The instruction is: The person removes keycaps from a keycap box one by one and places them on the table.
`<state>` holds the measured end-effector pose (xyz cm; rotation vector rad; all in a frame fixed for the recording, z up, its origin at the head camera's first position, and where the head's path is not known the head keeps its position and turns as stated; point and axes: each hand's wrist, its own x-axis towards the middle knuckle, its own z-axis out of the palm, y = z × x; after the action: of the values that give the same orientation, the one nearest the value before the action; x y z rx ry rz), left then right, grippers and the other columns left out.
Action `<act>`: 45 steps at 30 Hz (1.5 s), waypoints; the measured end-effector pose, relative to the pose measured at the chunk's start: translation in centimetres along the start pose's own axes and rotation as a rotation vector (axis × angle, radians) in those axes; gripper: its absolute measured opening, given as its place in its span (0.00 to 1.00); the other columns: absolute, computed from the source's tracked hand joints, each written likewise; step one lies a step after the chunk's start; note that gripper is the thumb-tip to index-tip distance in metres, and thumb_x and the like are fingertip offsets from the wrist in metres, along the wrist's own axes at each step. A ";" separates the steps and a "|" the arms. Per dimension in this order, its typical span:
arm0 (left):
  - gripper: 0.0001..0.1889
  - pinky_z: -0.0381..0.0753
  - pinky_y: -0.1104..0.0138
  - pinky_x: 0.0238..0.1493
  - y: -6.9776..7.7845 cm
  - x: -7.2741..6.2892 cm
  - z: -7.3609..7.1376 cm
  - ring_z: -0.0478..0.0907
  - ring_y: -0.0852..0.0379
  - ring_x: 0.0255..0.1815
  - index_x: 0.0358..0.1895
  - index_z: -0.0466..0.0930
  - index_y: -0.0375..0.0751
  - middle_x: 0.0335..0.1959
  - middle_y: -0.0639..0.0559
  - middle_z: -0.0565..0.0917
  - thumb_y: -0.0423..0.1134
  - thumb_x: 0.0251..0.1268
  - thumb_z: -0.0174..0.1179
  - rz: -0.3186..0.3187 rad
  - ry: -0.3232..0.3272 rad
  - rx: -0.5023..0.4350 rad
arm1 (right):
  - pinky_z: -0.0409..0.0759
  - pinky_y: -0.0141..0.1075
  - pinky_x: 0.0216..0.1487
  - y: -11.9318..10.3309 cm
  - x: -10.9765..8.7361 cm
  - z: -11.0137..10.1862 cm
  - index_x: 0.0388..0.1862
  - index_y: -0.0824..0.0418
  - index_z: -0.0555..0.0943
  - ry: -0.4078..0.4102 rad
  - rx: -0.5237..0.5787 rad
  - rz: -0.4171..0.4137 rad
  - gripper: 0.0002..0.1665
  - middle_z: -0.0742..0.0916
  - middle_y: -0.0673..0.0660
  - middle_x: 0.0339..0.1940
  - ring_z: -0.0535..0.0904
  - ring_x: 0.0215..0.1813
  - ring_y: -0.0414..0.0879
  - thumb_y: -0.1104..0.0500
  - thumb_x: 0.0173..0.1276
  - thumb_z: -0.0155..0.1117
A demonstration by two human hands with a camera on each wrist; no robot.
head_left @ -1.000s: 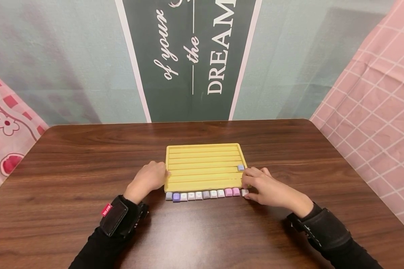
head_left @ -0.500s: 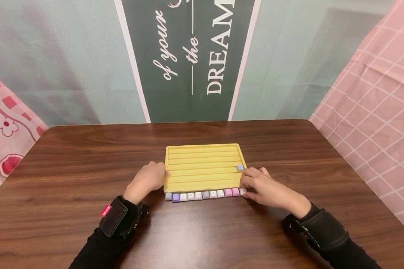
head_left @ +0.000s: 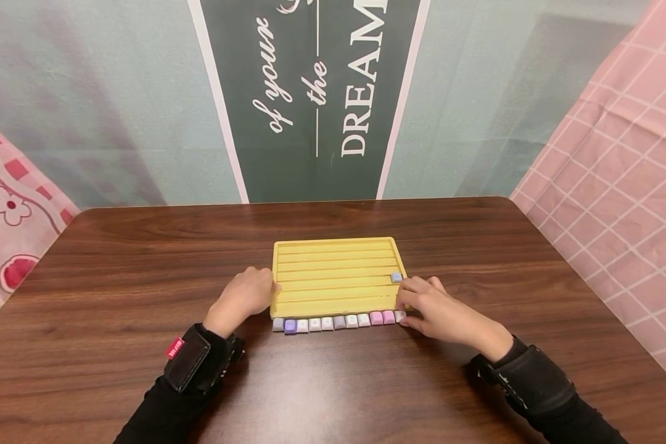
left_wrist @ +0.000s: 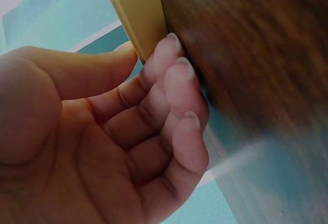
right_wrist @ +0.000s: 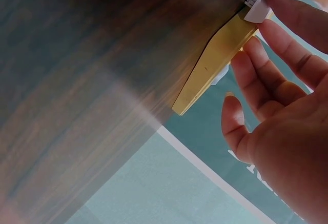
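Note:
A yellow tray with long ridges lies on the table. My left hand grips its left edge, thumb on the rim and curled fingers against the side wall. Along the tray's front edge runs a row of keyboard keycaps in grey, purple, white and pink. At the right end of that row, my right hand pinches a pale keycap with thumb and index finger, beside a pink one. Its other fingers lie over the tray's right rim. One light blue keycap sits inside the tray near that rim.
The brown wooden table extends on all sides of the tray. A green banner with white lettering hangs behind it. Pink cloths hang at the left and right. Black straps wrap both wrists.
The pale keycap in my right fingers has slid left, closing the gap to the pink keycap at the row's end. My left hand keeps its hold on the tray.

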<state>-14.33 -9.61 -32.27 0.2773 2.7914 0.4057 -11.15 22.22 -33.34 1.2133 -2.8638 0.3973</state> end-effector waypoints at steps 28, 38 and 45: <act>0.13 0.64 0.66 0.22 -0.1 0.3 0.2 0.64 0.55 0.18 0.25 0.73 0.37 0.17 0.49 0.66 0.38 0.68 0.50 -0.005 -0.007 0.008 | 0.55 0.38 0.39 0.1 -0.1 0.1 0.30 0.54 0.75 0.011 -0.003 -0.008 0.12 0.73 0.48 0.34 0.67 0.41 0.42 0.62 0.53 0.71; 0.14 0.65 0.64 0.24 -0.2 0.2 0.1 0.66 0.53 0.19 0.23 0.72 0.38 0.18 0.47 0.68 0.39 0.67 0.50 0.001 -0.002 0.010 | 0.55 0.38 0.39 0.1 -0.1 0.1 0.30 0.54 0.75 0.008 -0.002 -0.006 0.12 0.73 0.48 0.34 0.67 0.41 0.42 0.62 0.52 0.71; 0.14 0.64 0.65 0.24 -0.1 0.2 0.2 0.65 0.54 0.18 0.23 0.72 0.38 0.17 0.48 0.67 0.39 0.68 0.50 0.001 -0.001 0.005 | 0.55 0.38 0.39 0.2 -0.1 0.1 0.29 0.54 0.75 0.008 -0.004 -0.012 0.12 0.73 0.48 0.34 0.68 0.41 0.43 0.62 0.52 0.71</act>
<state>-14.45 -9.66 -32.53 0.2799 2.7917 0.3985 -11.21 22.45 -33.47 1.2251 -2.8473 0.3945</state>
